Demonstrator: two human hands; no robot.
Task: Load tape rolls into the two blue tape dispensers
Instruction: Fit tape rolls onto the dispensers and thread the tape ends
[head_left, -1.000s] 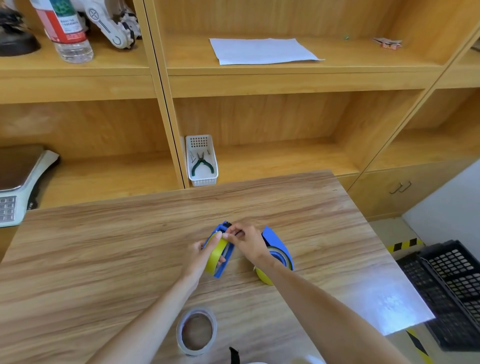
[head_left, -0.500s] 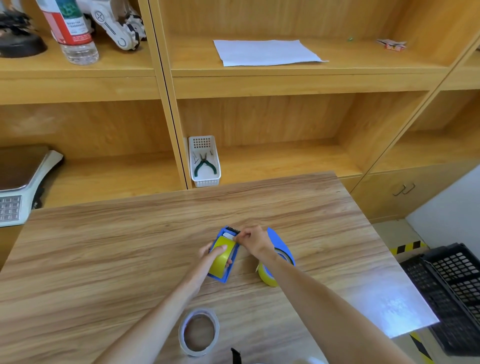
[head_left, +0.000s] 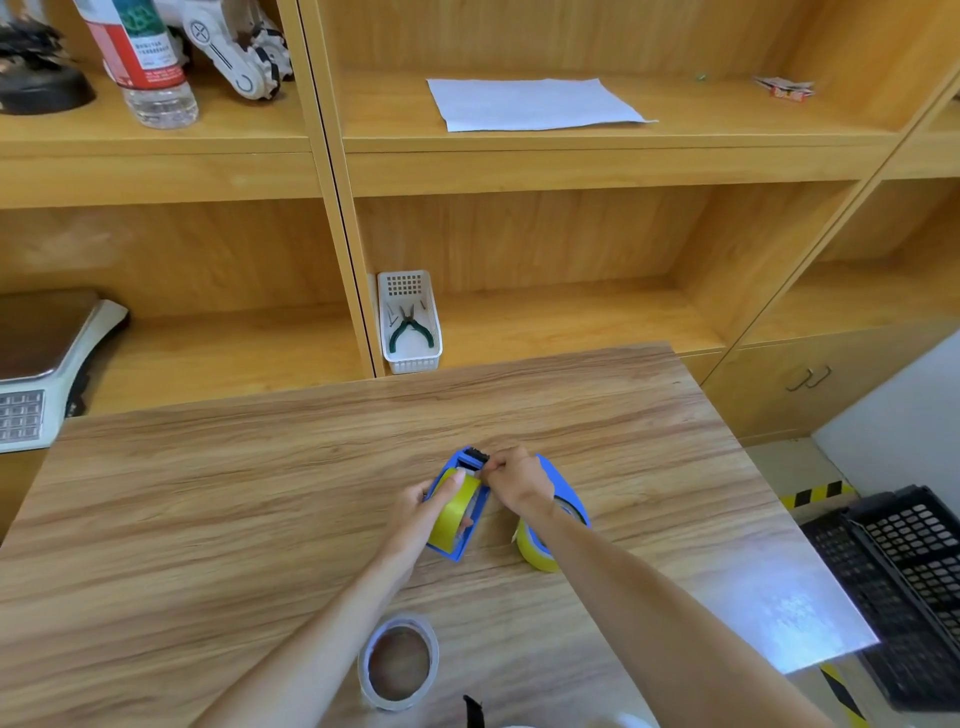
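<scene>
**Holding a blue dispenser while 2 hands work at its front end**

Gripping the near blue dispenser, the left hand wraps its fingers around the frame and the yellow tape roll seated inside, thumb pressed on the roll's top. The right hand has its fingers pinched narrow at the dispenser's dark cutter end; whether they hold a tape end, I cannot tell.

Just right of the right hand, partly hidden under that wrist and forearm, lies the second blue dispenser with its own yellow roll showing at the near side. Both dispensers rest on the wooden tabletop.

Nearer the person than both hands, between the 2 forearms, a white tape roll lies flat, well apart from the dispensers. Beyond the fingers, on the shelf behind the tabletop, stands a white basket holding green-handled pliers. Far to the left sits a weighing scale; a black crate stands on the floor to the right.
</scene>
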